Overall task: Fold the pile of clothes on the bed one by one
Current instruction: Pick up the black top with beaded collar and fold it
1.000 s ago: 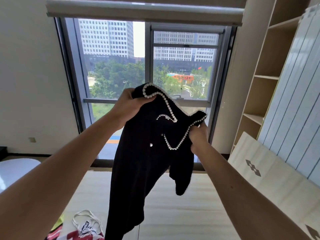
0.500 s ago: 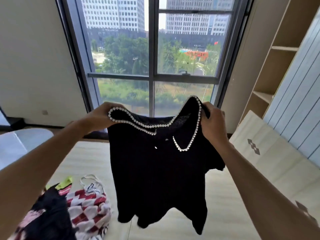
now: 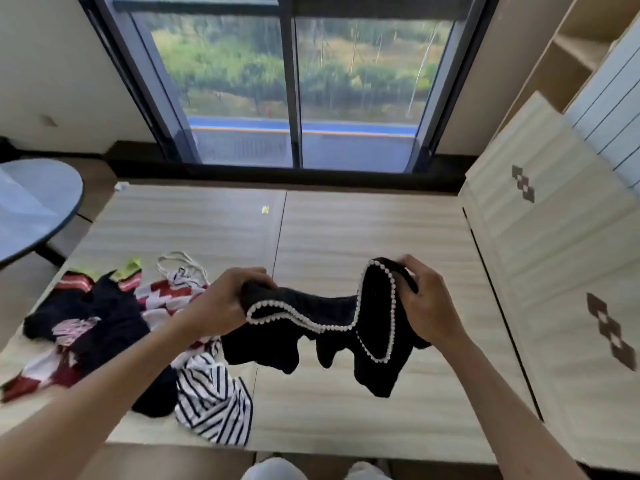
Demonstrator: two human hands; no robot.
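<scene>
Both hands hold the black top (image 3: pixel 332 344) up over the bed (image 3: pixel 363 237), near its middle and a little toward the person. The left hand (image 3: pixel 221 303) has its fingers curled tight round one bunched end of the neckline. The right hand (image 3: pixel 427 303) grips the other end the same way, so the cloth sags between them and the body hangs below in loose lobes; whether the lowest fold touches the bed cannot be told. A white beaded trim (image 3: pixel 391 306) runs along the neckline edge (it loops up by the right hand and down again). The pile (image 3: pixel 104 327) lies on the left part of the bed, just beside the left forearm: dark pieces, a red and white one, and a striped one (image 3: pixel 214 403) nearest the bed's front edge. A round table (image 3: pixel 38 202) stands left of the bed, a window (image 3: pixel 294 81) beyond it, and a pale panel (image 3: pixel 554 254) at right
</scene>
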